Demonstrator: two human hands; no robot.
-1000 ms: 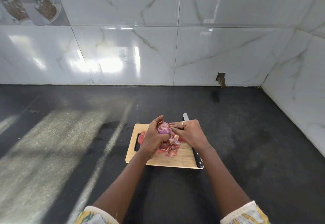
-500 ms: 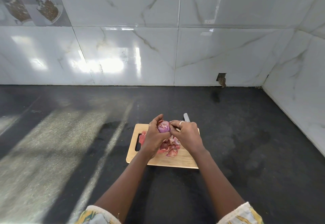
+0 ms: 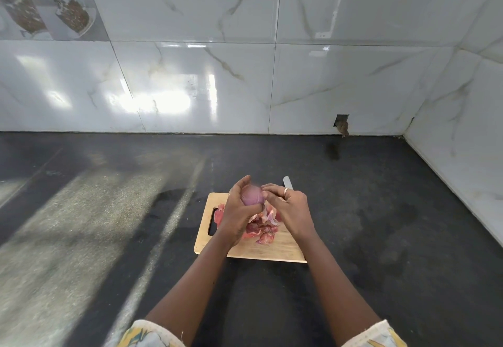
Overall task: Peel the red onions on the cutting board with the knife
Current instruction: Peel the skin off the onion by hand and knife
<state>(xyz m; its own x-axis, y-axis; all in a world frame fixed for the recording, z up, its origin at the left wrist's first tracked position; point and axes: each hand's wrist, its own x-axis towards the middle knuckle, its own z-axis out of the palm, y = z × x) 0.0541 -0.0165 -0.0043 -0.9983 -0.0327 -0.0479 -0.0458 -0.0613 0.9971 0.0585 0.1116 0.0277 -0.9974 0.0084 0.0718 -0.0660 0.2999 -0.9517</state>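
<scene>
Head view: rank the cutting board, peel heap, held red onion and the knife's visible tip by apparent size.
1. cutting board
2. peel heap, partly hidden by the hands
3. red onion, held above the board and nearer the camera, yet clearly smaller than the heap
4. knife tip, the rest hidden

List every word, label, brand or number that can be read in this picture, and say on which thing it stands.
None: no text can be read anywhere in this picture.
Cutting board: plain wood, no mark.
Knife blade: no brand shows; the rest is hidden.
Red onion: no sticker.
Decorated wall tile: pictures only, no words.
</scene>
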